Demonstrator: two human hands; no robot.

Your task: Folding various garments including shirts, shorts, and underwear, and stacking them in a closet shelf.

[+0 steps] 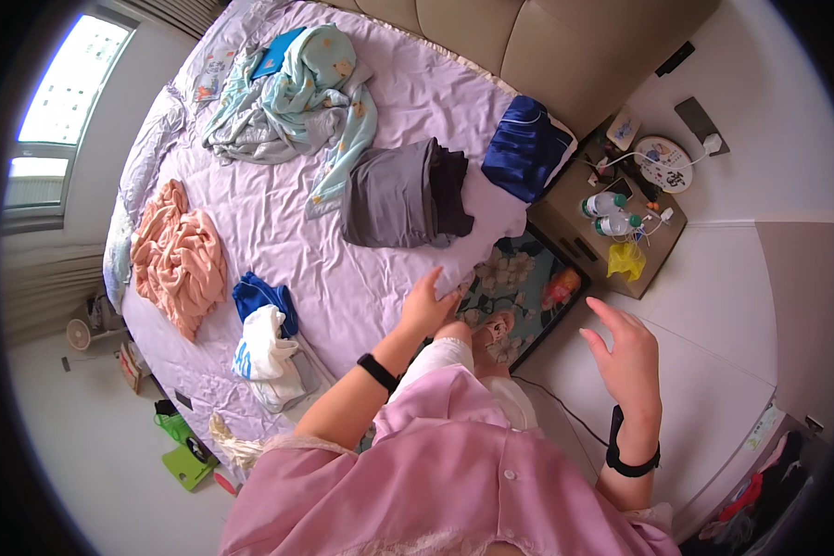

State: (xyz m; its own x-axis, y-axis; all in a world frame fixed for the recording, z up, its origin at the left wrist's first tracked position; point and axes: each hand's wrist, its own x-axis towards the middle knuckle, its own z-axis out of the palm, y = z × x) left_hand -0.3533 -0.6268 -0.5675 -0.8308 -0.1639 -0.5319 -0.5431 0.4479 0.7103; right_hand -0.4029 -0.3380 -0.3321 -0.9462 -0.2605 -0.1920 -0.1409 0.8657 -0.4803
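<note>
My left hand (427,304) is over the near edge of the bed, fingers apart and empty. Beyond it a folded grey garment (393,194) lies on the lilac bedsheet (264,208), with dark folded clothes (452,191) against its right side. Farther right on the bed is a folded navy satin garment (525,146). Empty too, my right hand (622,351) hangs above the pale floor, thumb and fingers apart, nearest to the nightstand (639,278). To the left lie a white garment (264,340), blue clothing (264,295) and a crumpled peach cloth (181,257).
Bottles with green caps (617,224), a yellow plastic bag (625,260) and cables crowd the nightstand. A floral mat (507,267) lies by my legs, and a black cord (559,403) crosses the floor. A patterned blanket (299,97) is heaped near the headboard (549,48).
</note>
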